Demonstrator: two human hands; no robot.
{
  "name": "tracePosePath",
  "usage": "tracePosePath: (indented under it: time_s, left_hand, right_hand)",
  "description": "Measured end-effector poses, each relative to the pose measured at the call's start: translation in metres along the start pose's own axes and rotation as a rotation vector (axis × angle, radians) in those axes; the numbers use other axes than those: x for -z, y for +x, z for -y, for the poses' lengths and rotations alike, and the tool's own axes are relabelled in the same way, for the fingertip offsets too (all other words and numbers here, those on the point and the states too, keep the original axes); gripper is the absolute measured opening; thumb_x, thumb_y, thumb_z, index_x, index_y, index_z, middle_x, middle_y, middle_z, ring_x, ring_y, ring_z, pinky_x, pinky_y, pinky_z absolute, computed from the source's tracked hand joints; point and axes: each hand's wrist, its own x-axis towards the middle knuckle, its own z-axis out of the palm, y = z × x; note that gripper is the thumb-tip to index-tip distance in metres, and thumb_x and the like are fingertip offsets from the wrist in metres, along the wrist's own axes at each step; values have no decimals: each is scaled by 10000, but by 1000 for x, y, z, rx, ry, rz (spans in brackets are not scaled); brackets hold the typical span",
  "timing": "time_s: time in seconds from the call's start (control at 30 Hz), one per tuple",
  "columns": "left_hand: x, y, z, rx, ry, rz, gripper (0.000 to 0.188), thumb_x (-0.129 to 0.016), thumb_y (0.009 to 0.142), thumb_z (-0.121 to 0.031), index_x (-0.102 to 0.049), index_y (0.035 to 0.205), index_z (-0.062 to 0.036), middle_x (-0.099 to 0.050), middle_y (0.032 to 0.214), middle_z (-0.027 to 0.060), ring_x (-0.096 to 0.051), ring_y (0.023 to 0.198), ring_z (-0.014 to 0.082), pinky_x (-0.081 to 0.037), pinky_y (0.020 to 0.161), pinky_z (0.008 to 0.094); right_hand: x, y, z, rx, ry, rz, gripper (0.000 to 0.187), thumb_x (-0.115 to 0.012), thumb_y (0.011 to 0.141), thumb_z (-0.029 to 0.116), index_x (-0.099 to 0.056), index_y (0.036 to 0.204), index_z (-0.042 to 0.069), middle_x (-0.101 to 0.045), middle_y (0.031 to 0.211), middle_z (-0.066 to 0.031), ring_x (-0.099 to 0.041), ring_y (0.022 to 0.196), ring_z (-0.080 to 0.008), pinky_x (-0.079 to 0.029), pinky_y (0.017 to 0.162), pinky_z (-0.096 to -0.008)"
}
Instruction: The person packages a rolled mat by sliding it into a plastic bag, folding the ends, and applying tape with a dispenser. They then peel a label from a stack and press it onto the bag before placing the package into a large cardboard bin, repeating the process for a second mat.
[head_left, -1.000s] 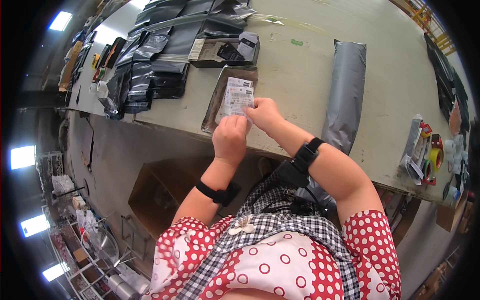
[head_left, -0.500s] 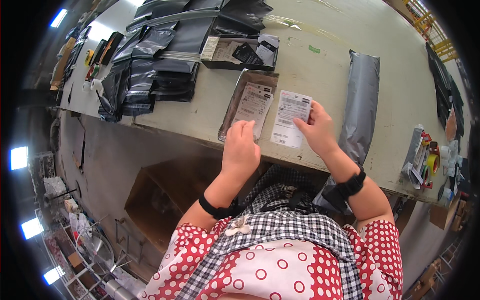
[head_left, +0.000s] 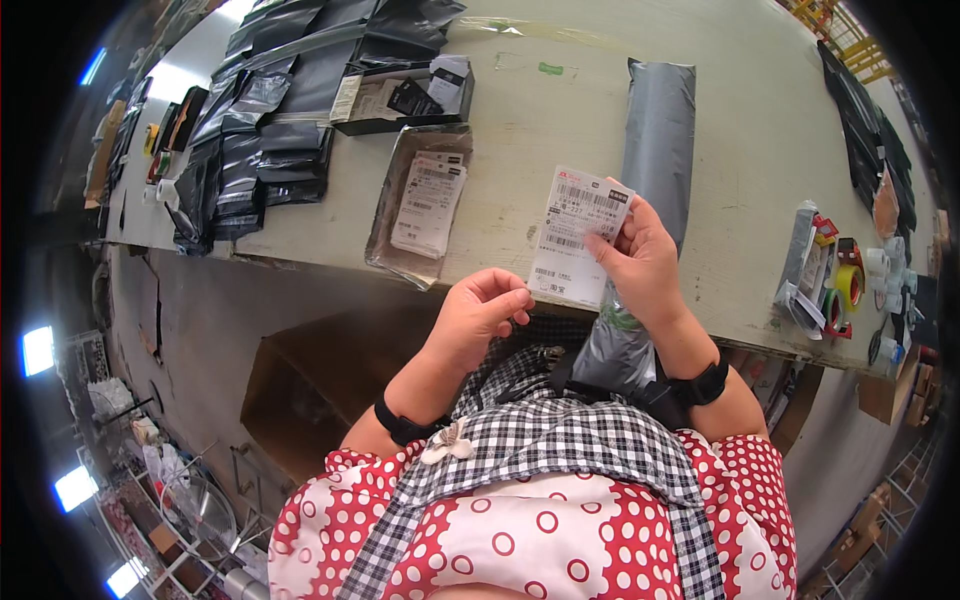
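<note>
Mid-frame, our right hand pinches the label; we want it flat, uncreased, our left hand curled close, grip unclear.

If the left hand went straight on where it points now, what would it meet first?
The left hand probably meets the lower left corner of the white rectangular paper label in the right hand; depth is unclear.

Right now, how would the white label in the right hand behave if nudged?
The white label is likely light: a thin sheet in the right hand. It seems fairly stiff, its free end barely sagging, but thinness suggests it bends easily.
</note>
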Motion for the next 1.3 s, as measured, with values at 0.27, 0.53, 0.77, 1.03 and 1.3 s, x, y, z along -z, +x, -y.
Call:
tracePosePath:
  time_s: [0.27, 0.53, 0.77, 1.03, 1.3]
  left_hand:
    - [-35, -1, 12, -58, 0, -14, 73, -641, 845, -51, -601, 907, -46, -645, 836, 67, -588, 668, 70, -422, 492, 144]
    - [-52, 1, 22, -91, 21, -8, 66, -630, 846, -40, -601, 904, -39, -653, 837, 71, -598, 666, 76, -436, 504, 156]
    - [-68, 1, 20, -164, 49, 67, 55, -629, 856, -29, -606, 907, -30, -661, 867, 62, -634, 745, 102, -514, 652, 205]
    - [-82, 8, 28, -593, 453, 44, 98, -638, 833, 31, -643, 924, -5, -658, 866, 36, -634, 774, 84, -522, 695, 215]
    - [-76, 18, 29, -705, 708, -53, 98, -631, 798, 51, -635, 882, 3, -654, 834, 57, -643, 725, 112, -532, 652, 226]
  right_hand:
    - [29, -14, 4, 22, -26, -3, 553, -592, 855, -67, -359, 1357, -54, -631, 1118, -126, -619, 988, -129, -508, 857, -261]
    - [47, -20, 2, 29, -35, -21, 615, -594, 847, -68, -305, 1391, -52, -651, 1049, -115, -632, 907, -111, -518, 808, -242]
    - [45, -42, 13, 272, -786, -101, 597, -694, 801, 101, -446, 1341, 39, -501, 1249, -215, -462, 1175, -332, -395, 982, -421]
    - [46, -59, 6, 323, -450, 198, 213, -653, 856, 157, -671, 1023, 27, -686, 874, -117, -660, 864, -265, -516, 766, -335]
    - [87, -26, 7, -63, -295, 96, 164, -606, 887, 128, -679, 983, 17, -685, 858, -111, -636, 787, -227, -505, 734, -301]
